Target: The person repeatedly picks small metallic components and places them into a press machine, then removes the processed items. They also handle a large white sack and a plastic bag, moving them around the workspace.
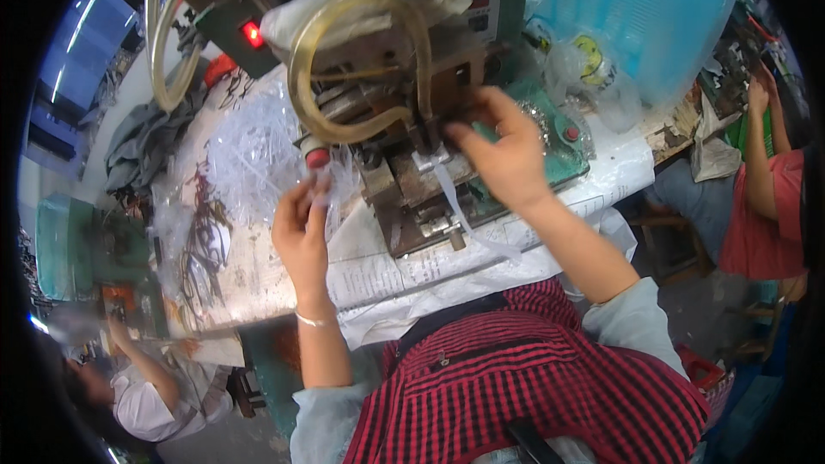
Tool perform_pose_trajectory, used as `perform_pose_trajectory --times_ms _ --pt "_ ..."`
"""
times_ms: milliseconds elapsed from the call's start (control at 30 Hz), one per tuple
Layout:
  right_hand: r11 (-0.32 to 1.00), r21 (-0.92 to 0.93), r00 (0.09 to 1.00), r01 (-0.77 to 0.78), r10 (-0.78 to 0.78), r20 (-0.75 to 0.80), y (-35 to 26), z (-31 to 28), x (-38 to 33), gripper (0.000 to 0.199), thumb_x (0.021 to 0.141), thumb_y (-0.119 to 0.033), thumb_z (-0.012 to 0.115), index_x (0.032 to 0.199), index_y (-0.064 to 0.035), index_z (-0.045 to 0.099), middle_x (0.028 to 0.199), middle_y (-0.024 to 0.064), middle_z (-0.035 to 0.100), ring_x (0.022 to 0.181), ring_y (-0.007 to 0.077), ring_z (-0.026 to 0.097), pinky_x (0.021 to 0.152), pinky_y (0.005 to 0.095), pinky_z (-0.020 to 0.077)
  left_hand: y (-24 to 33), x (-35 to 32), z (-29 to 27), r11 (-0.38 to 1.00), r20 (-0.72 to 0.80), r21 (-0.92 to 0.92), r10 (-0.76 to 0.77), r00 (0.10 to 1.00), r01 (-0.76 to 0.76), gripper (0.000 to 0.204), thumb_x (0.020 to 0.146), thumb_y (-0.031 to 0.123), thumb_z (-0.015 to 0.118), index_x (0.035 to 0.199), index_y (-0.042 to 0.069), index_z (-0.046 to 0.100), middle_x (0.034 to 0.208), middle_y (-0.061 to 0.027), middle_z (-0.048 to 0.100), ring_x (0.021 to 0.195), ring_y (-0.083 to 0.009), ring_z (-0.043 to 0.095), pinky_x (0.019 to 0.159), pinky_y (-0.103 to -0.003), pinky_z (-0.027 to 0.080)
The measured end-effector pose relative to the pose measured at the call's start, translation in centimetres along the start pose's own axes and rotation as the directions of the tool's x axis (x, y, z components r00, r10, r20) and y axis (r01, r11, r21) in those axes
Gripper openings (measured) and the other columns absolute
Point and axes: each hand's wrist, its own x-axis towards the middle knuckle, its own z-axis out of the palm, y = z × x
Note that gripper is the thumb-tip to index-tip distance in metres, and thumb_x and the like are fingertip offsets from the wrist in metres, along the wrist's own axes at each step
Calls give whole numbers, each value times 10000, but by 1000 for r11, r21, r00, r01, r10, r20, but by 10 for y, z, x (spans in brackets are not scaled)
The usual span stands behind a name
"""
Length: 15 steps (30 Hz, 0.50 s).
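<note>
My left hand [301, 228] pinches a small clear plastic piece [320, 179] just below a red knob [318, 157] on the left of a green press machine [404, 77]. My right hand [503, 155] reaches onto the machine's metal bed, its fingers on a clear plastic strip [451, 198] that trails down toward me. Yellowish hoses [344, 60] loop over the machine's front. A heap of clear plastic pieces [249, 150] lies left of the machine, close to my left hand.
The bench top is covered with printed paper [412, 271]. A blue plastic crate [636, 9] and plastic bags stand at the back right. One person in a red top [760, 215] sits at the right; another in white [146, 387] works at the lower left.
</note>
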Motion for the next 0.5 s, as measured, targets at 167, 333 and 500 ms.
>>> perform_pose_trajectory --times_ms 167,333,500 --pt "987 115 992 -110 117 -54 0 11 -14 397 874 -17 737 1250 19 615 975 100 748 937 132 700 862 278 525 -8 -28 1 1000 -201 -9 -10 980 9 144 1038 68 598 1083 -54 660 1000 -137 727 717 -120 664 617 -224 496" --pt "952 226 978 -204 207 12 -8 14 -17 504 873 -16 736 1339 19 548 975 93 748 985 127 684 921 277 502 84 -1 31 811 -208 -270 478 854 -519 96 1025 25 589 1024 -61 633 984 -196 711 686 -180 679 574 -251 544" --pt "841 430 944 -328 307 119 -42 13 -24 601 874 31 681 1431 35 454 1144 124 704 1115 165 652 1021 322 473 113 26 51 756 -117 -241 600 791 -609 79 982 -54 628 1057 -76 638 1024 -225 704 799 -248 718 680 -298 608"
